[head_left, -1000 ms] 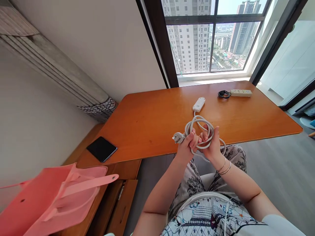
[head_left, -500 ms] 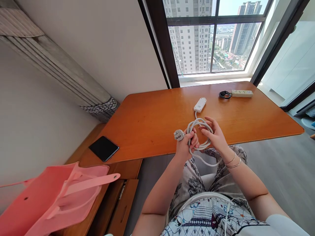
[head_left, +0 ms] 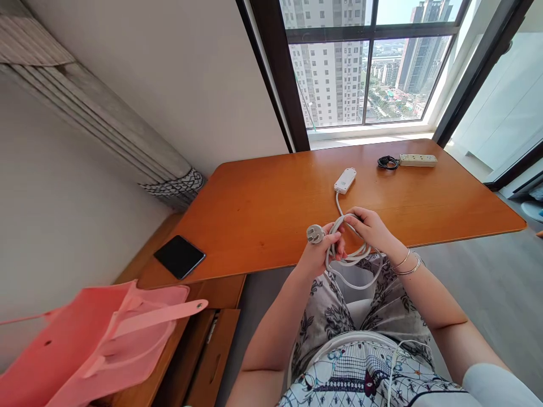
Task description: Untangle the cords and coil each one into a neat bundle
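A white power cord (head_left: 354, 259) is gathered in loose loops between my two hands, over the table's front edge and my lap. My left hand (head_left: 324, 249) is closed around one side of the loops, and the cord's plug (head_left: 315, 234) sticks out beside its thumb. My right hand (head_left: 369, 229) pinches the upper part of the loops between thumb and fingers. From there the cord runs up to a white power strip (head_left: 345, 181) lying on the table. One slack loop hangs below my hands.
On the wooden table (head_left: 263, 209) lie a black tablet (head_left: 179, 256) at the left and a second power strip (head_left: 418, 160) with a bundled black cord (head_left: 387, 163) at the back right. A pink bag (head_left: 93, 333) stands at the lower left. Behind the table is a window (head_left: 369, 79).
My right hand has moved from spread fingers beside the coil to a pinch on its upper part. The loops have sagged lower, and my left hand with the plug has shifted slightly right.
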The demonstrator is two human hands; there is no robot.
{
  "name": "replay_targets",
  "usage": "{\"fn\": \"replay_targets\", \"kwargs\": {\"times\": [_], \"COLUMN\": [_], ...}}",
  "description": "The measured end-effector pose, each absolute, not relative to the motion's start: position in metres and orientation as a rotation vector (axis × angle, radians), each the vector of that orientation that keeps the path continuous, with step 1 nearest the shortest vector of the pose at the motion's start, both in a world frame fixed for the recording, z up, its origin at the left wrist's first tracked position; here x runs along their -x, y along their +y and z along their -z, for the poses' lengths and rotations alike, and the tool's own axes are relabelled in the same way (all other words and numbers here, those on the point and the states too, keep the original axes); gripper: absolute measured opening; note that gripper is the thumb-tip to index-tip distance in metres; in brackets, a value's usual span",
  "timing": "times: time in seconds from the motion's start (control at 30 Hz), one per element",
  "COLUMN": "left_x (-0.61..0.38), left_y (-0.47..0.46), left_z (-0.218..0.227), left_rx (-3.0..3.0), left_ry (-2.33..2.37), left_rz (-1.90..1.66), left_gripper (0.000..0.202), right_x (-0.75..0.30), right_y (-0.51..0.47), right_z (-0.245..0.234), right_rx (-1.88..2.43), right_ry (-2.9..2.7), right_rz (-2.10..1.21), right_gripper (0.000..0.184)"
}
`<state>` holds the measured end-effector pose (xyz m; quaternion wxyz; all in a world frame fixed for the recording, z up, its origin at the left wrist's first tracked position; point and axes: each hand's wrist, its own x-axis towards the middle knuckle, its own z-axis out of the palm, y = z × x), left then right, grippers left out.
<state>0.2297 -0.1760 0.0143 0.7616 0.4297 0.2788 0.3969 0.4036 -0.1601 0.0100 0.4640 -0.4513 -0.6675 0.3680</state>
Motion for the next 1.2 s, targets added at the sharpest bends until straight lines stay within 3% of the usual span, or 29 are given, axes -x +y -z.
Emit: {"fn": "replay_targets", "kwargs": {"times": [0.13, 0.27, 0.47, 0.63, 0.77, 0.87, 0.97, 1.07, 1.2], "left_x": [-0.223, -0.202, -0.172, -0.146, -0.131, -0.126, -0.124, -0.129, -0.152], "left_y": [-0.177, -0.168, -0.148, -0.132, -0.126, -0.129, -0.136, -0.146, -0.161], "left_z": [-0.025, -0.046, -0.064, -0.071, -0.080, -0.082, -0.077, -0.068, -0.054], "left_rx": [-0.766, -0.568, -0.456, -0.484, -0.445, -0.316, -0.327, -0.468, -0.793], "left_ry": [0.449, 0.324, 0.228, 0.105, 0.082, 0.085, 0.036, 0.041, 0.271], "left_rz": [-1.035, -1.329, -1.613, -1.755, -1.813, -1.778, -1.681, -1.593, -1.376], "left_gripper": [0.024, 0.010, 0.024, 0.017, 0.020, 0.026, 0.026, 0.023, 0.021], "right_x": [-0.408, -0.421, -0.435, -0.436, -0.441, -0.458, -0.482, -0.501, -0.506], "right_y": [-0.161, -0.178, -0.200, -0.209, -0.209, -0.201, -0.187, -0.163, -0.125], "right_z": [0.005, 0.014, 0.007, 0.010, 0.016, 0.012, 0.000, -0.016, -0.038], "right_rx": [0.949, 0.947, 1.097, 1.038, 0.851, 0.746, 1.002, 1.285, 1.289], "right_ry": [-1.428, -1.847, -2.519, -2.626, -2.611, -2.488, -2.183, -1.736, -1.355], "right_rz": [-1.107, -0.958, -0.560, -0.381, -0.336, -0.501, -0.634, -0.643, -0.798], "right_gripper": [0.073, 0.088, 0.054, 0.058, 0.027, 0.042, 0.054, 0.057, 0.059]}}
